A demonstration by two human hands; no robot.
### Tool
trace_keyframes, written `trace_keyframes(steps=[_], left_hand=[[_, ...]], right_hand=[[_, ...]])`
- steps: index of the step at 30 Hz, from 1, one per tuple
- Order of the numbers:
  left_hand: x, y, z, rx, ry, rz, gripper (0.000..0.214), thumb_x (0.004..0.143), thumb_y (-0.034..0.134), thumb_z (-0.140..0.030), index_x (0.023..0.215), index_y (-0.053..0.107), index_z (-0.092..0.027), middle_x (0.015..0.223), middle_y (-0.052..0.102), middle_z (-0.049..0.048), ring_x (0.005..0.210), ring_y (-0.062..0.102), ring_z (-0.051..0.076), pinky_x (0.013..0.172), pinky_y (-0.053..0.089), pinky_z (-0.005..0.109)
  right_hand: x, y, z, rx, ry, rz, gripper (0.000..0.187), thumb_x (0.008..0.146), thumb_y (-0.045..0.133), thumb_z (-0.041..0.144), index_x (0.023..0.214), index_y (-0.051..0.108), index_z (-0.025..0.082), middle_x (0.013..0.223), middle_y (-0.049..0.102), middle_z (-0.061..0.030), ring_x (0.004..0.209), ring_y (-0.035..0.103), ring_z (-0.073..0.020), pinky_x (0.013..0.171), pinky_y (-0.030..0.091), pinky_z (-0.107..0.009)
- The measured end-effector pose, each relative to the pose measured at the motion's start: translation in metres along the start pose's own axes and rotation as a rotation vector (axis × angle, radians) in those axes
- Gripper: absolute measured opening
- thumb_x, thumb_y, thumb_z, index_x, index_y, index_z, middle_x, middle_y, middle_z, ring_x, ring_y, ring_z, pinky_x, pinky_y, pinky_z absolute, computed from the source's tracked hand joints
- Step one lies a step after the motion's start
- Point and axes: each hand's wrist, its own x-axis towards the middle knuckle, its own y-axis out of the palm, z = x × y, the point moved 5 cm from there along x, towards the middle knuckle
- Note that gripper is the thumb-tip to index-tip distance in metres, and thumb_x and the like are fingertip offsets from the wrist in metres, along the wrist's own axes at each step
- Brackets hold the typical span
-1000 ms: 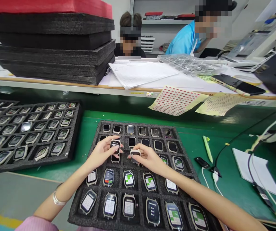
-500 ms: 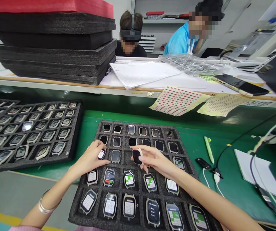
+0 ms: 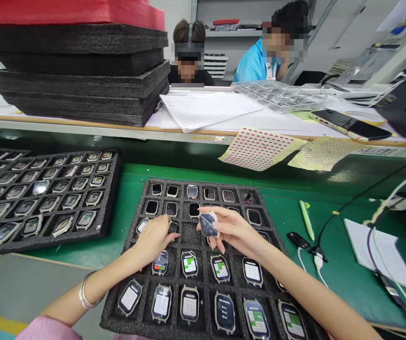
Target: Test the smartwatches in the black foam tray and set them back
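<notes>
Between the thumb and fingers of my right hand (image 3: 229, 229) is a strapless smartwatch (image 3: 208, 224), raised over the middle of the black foam tray (image 3: 185, 243). Its dark screen tilts toward me and catches the light. My left hand (image 3: 156, 234) reaches into the tray's third row, thumb and fingers closed about another dark-screened smartwatch (image 3: 173, 228), partly covered by the fingers. Beside that hand, a watch with a lit screen (image 3: 142, 225) rests in the leftmost compartment. The nearer rows hold watches with lit screens, such as one with a white list (image 3: 162, 302); the farther rows show mostly dark screens.
To the left lies a second foam tray (image 3: 108, 208) full of watches. Stacked foam trays (image 3: 82, 80) stand on the shelf beside papers (image 3: 210, 107) and a phone (image 3: 349, 124). Cables, a green pen (image 3: 306, 221) and white paper (image 3: 383, 255) lie right. Two people sit opposite.
My left hand has shifted right, from the leftmost watch to the one beside it. The watch in my right hand has moved slightly up and right and turned, its screen now reflecting light.
</notes>
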Motion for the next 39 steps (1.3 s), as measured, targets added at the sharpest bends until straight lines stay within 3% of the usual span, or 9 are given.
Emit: trace_keyframes(steps=[4, 8, 13, 19, 23, 27, 30, 34, 39], left_hand=[[0.004, -0.009, 0.006, -0.588, -0.011, -0.021, 0.020, 0.086, 0.055, -0.038, 0.088, 0.056, -0.017, 0.084, 0.059, 0.0057, 0.079, 0.060, 0.022, 0.072, 0.047, 0.035], [0.014, -0.018, -0.009, -1.319, -0.068, 0.075, 0.029, 0.081, 0.064, -0.039, 0.095, 0.055, -0.016, 0.087, 0.064, 0.0057, 0.081, 0.064, 0.020, 0.078, 0.048, 0.034], [0.023, -0.029, -0.030, -1.649, -0.139, 0.086, 0.041, 0.076, 0.071, -0.034, 0.108, 0.057, -0.013, 0.087, 0.063, 0.0058, 0.073, 0.062, 0.016, 0.071, 0.048, 0.031], [0.027, -0.013, -0.037, -1.543, -0.180, 0.056, 0.045, 0.078, 0.068, -0.035, 0.115, 0.054, -0.014, 0.064, 0.050, -0.0036, 0.057, 0.046, 0.009, 0.050, 0.036, 0.021], [0.022, -0.011, -0.037, -1.350, -0.144, 0.038, 0.041, 0.077, 0.065, -0.030, 0.113, 0.051, -0.017, 0.071, 0.048, -0.0045, 0.048, 0.037, 0.005, 0.042, 0.026, 0.019], [0.020, -0.016, -0.035, -1.154, -0.004, -0.073, 0.041, 0.075, 0.062, -0.017, 0.112, 0.044, -0.020, 0.077, 0.054, -0.0034, 0.065, 0.051, 0.011, 0.062, 0.041, 0.023], [0.022, -0.016, -0.031, -1.028, 0.048, -0.135, 0.035, 0.073, 0.062, -0.013, 0.104, 0.046, -0.020, 0.084, 0.060, 0.0001, 0.081, 0.057, 0.016, 0.079, 0.043, 0.029], [0.023, -0.018, -0.028, -0.932, 0.061, -0.149, 0.016, 0.075, 0.059, -0.016, 0.090, 0.056, -0.018, 0.090, 0.061, 0.0030, 0.087, 0.057, 0.019, 0.083, 0.041, 0.030], [0.019, -0.021, -0.030, -0.886, 0.074, -0.106, 0.018, 0.076, 0.055, -0.014, 0.093, 0.058, -0.018, 0.089, 0.061, 0.0024, 0.088, 0.056, 0.020, 0.083, 0.040, 0.031]], right_hand=[[-0.001, -0.003, 0.000, 0.023, -0.017, -0.016, 0.042, 0.084, 0.064, 0.024, 0.124, 0.055, 0.018, 0.101, 0.068, -0.0143, 0.062, 0.066, -0.0147, 0.046, 0.052, -0.019], [-0.002, -0.008, 0.001, 0.030, -0.033, -0.059, 0.040, 0.085, 0.063, 0.023, 0.124, 0.056, 0.017, 0.099, 0.069, -0.0138, 0.060, 0.065, -0.0137, 0.047, 0.052, -0.019], [-0.002, -0.012, 0.004, 0.020, -0.075, -0.104, 0.039, 0.084, 0.064, 0.023, 0.122, 0.057, 0.018, 0.096, 0.068, -0.0106, 0.059, 0.064, -0.0131, 0.046, 0.051, -0.020], [-0.002, -0.013, 0.001, -0.029, -0.080, -0.133, 0.039, 0.086, 0.063, 0.024, 0.125, 0.055, 0.021, 0.084, 0.063, -0.0037, 0.060, 0.063, -0.0119, 0.048, 0.050, -0.019], [-0.002, -0.014, -0.002, -0.064, -0.058, -0.136, 0.039, 0.086, 0.063, 0.025, 0.124, 0.056, 0.021, 0.088, 0.063, -0.0047, 0.061, 0.063, -0.0125, 0.049, 0.050, -0.020], [-0.002, -0.013, -0.005, -0.052, -0.040, -0.118, 0.039, 0.086, 0.063, 0.024, 0.124, 0.055, 0.021, 0.086, 0.062, -0.0043, 0.062, 0.063, -0.0137, 0.049, 0.051, -0.022], [-0.002, -0.013, -0.006, -0.047, -0.038, -0.121, 0.039, 0.086, 0.063, 0.024, 0.124, 0.056, 0.021, 0.087, 0.062, -0.0047, 0.062, 0.063, -0.0137, 0.050, 0.050, -0.022], [-0.002, -0.013, -0.006, -0.049, -0.042, -0.129, 0.038, 0.085, 0.063, 0.024, 0.123, 0.057, 0.021, 0.094, 0.063, -0.0065, 0.061, 0.062, -0.0130, 0.050, 0.050, -0.022], [-0.002, -0.013, -0.006, -0.044, -0.030, -0.127, 0.041, 0.084, 0.064, 0.025, 0.124, 0.057, 0.020, 0.095, 0.064, -0.0074, 0.062, 0.062, -0.0133, 0.050, 0.051, -0.023]])
